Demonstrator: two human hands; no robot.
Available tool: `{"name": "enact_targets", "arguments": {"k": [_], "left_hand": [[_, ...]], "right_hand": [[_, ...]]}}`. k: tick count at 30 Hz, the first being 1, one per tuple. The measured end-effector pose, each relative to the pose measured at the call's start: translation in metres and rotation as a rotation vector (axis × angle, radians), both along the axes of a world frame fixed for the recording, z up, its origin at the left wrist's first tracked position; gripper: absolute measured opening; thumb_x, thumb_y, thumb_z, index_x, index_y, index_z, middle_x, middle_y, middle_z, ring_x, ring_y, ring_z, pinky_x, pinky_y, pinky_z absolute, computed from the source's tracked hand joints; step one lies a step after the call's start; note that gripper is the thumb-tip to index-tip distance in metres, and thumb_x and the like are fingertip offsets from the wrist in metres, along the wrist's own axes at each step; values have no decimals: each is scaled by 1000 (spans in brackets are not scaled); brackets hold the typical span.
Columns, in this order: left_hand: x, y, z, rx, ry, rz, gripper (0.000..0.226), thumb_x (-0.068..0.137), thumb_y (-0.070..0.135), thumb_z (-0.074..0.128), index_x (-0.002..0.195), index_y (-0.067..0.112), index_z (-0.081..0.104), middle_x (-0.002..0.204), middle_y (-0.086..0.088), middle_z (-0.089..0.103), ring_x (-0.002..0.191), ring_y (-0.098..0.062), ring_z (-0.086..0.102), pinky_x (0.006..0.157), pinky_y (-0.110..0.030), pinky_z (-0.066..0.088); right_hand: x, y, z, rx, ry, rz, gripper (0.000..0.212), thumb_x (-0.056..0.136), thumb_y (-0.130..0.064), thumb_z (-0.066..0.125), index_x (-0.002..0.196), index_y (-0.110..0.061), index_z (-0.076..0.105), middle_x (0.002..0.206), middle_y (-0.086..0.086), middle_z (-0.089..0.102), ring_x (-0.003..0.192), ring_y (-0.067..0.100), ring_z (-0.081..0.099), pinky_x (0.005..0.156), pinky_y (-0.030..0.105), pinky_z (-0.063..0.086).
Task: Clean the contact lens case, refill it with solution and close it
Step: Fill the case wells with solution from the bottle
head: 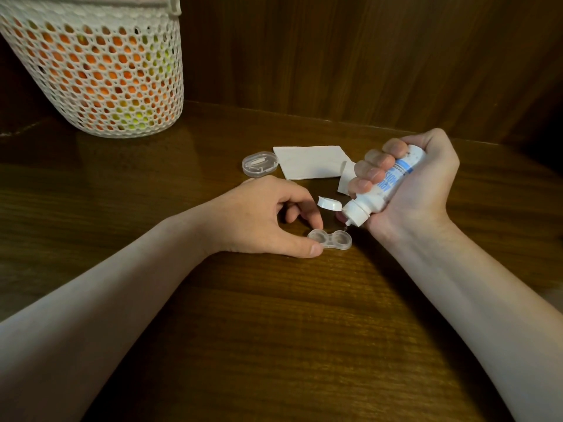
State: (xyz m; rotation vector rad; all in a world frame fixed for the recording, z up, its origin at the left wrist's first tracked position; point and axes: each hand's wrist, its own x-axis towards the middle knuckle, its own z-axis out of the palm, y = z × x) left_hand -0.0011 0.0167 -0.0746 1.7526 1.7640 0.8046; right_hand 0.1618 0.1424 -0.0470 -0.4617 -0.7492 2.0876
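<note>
Lens case (330, 240) on the tabletop (274, 315) at centre, bottle (377, 190) tilted just right of it; lid (260, 163) and tissue (310, 162) farther back; basket (97, 65) far left.

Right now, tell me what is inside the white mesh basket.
Through the holes of the white mesh basket show orange shapes, with some yellow-green ones lower down and on the right. What they are cannot be told; the mesh covers them and the top is out of view.
</note>
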Motion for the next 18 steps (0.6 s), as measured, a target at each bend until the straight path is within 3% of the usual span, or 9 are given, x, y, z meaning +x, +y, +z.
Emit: {"name": "enact_targets", "arguments": {"k": [18], "left_hand": [[1, 0, 1, 1, 3, -1, 24, 82, 47, 89, 101, 40, 77, 85, 13, 57, 66, 1, 49, 56, -18, 40]], "right_hand": [[0, 0, 1, 1, -8, 7, 37, 92, -26, 48, 55, -19, 49, 54, -4, 43, 44, 9, 39, 45, 21, 39]]}}
